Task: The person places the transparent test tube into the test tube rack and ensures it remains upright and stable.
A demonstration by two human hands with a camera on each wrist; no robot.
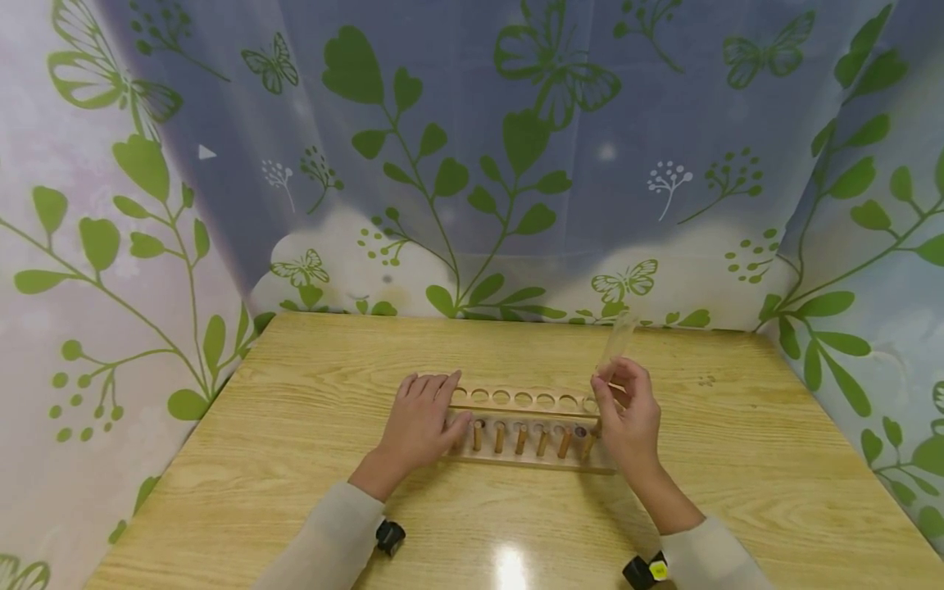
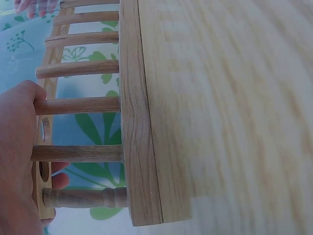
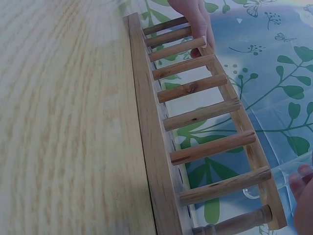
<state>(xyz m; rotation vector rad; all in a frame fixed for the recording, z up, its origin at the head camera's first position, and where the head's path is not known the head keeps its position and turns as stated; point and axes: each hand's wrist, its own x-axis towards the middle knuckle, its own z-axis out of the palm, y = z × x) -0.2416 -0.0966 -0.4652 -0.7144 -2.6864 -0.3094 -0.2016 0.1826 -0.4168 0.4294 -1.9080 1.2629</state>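
A wooden test tube rack (image 1: 531,464) stands on the table, with a row of round holes along its upper bar and a row of wooden pegs in front. My left hand (image 1: 420,418) holds the rack's left end; in the left wrist view its thumb lies at the front of the upper bar (image 2: 50,81) and fingertips show behind. At the right end, my right hand (image 1: 630,410) pinches a clear glass test tube (image 1: 619,338), which tilts upward past the fingers. In the right wrist view the tube's rounded lower end (image 3: 252,192) is at a hole near the bar's end.
The wood-grain table (image 1: 509,516) extends around the rack on all sides. Behind it hangs a curtain (image 1: 472,205) printed with green leaves and butterflies, which also closes off both sides. A small faint mark (image 1: 706,380) lies on the tabletop at the right.
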